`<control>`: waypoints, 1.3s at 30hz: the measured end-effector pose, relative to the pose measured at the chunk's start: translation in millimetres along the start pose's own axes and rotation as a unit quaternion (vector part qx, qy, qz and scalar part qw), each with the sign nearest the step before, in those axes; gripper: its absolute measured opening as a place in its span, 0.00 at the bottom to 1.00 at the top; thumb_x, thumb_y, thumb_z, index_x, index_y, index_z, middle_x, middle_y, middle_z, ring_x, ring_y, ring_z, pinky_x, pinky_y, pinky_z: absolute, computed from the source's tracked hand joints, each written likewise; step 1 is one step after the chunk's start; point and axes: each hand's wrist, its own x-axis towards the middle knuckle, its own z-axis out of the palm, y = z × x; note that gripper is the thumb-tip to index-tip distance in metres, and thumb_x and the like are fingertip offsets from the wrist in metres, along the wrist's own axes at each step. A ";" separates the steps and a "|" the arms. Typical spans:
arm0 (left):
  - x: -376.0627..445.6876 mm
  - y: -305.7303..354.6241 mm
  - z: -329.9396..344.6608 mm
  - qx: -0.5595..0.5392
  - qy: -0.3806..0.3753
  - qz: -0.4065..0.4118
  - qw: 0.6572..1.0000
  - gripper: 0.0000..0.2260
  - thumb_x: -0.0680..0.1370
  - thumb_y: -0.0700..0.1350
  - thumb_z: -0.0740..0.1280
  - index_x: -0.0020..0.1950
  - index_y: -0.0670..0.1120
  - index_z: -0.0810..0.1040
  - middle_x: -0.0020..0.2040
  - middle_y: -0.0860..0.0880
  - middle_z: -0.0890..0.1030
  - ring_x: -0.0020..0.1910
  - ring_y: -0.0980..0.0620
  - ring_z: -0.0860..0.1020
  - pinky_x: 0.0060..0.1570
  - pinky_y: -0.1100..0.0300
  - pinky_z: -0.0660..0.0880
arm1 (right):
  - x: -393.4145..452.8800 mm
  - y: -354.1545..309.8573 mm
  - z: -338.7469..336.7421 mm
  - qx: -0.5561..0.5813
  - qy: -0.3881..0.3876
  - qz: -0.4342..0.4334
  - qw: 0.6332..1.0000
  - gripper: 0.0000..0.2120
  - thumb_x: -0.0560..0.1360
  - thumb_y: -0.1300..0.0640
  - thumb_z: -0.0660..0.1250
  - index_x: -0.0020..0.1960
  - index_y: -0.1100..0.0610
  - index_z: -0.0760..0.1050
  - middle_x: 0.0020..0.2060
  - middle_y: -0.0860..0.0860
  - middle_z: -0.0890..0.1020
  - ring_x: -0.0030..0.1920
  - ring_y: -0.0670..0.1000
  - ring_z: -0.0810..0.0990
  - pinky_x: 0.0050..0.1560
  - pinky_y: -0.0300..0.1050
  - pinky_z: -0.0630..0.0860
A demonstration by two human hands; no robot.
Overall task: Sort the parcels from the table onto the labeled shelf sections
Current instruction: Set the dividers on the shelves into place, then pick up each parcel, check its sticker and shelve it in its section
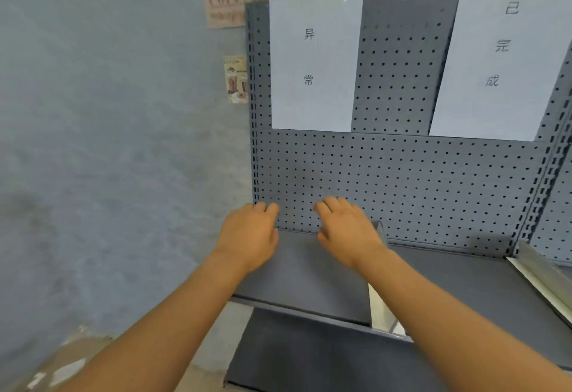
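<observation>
Both hands (250, 237) (346, 230) hover over bare shelf (303, 277).

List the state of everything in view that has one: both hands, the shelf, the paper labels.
left hand: open, empty, over the shelf
right hand: open, empty, over the shelf
shelf: no parcel visible
left label: attached to pegboard
right label: attached, tilted

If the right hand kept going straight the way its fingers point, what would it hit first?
Most likely the grey pegboard back panel of the shelf. The right hand points forward over the shelf with its fingertips already close to the panel, though the exact gap is hard to judge.
</observation>
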 end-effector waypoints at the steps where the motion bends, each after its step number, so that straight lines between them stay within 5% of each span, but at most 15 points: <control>1: -6.4 -10.6 -8.0 0.019 0.011 -0.010 1.000 0.15 0.82 0.49 0.57 0.68 0.46 0.69 0.60 0.46 0.76 0.55 0.45 0.76 0.45 0.55 0.68 | 6.4 -10.5 -3.8 0.001 0.011 -0.022 1.000 0.18 0.81 0.57 0.57 0.69 0.56 0.68 0.63 0.53 0.72 0.63 0.55 0.70 0.64 0.46 0.65; 10: -132.7 -95.4 -82.7 0.149 0.006 -0.202 0.968 0.17 0.83 0.49 0.56 0.72 0.47 0.66 0.61 0.47 0.75 0.57 0.45 0.75 0.53 0.53 0.69 | 37.8 -143.0 -37.4 0.070 0.056 -0.258 0.962 0.24 0.81 0.55 0.58 0.76 0.57 0.63 0.67 0.54 0.72 0.67 0.57 0.69 0.67 0.48 0.63; 19: -327.7 -143.4 -193.0 0.283 -0.043 -0.393 0.874 0.16 0.80 0.49 0.60 0.67 0.48 0.69 0.62 0.47 0.75 0.61 0.45 0.74 0.55 0.53 0.70 | -8.1 -326.2 -68.3 0.153 0.092 -0.419 0.890 0.24 0.79 0.55 0.60 0.74 0.56 0.65 0.66 0.52 0.74 0.67 0.56 0.70 0.66 0.48 0.63; 31: -500.2 -231.4 -301.6 0.347 -0.024 -0.438 0.829 0.13 0.80 0.48 0.60 0.64 0.48 0.71 0.59 0.48 0.77 0.57 0.46 0.76 0.52 0.55 0.73 | -63.3 -539.6 -152.4 0.231 0.153 -0.481 0.832 0.20 0.78 0.58 0.59 0.70 0.55 0.69 0.64 0.51 0.75 0.64 0.55 0.71 0.64 0.48 0.67; 39: -594.6 -309.6 -324.5 0.342 -0.044 -0.461 0.817 0.14 0.81 0.49 0.59 0.66 0.49 0.70 0.57 0.49 0.77 0.55 0.48 0.76 0.47 0.57 0.69 | -85.3 -672.8 -150.1 0.274 0.102 -0.496 0.818 0.23 0.79 0.57 0.59 0.74 0.54 0.67 0.66 0.51 0.73 0.66 0.54 0.70 0.65 0.47 0.67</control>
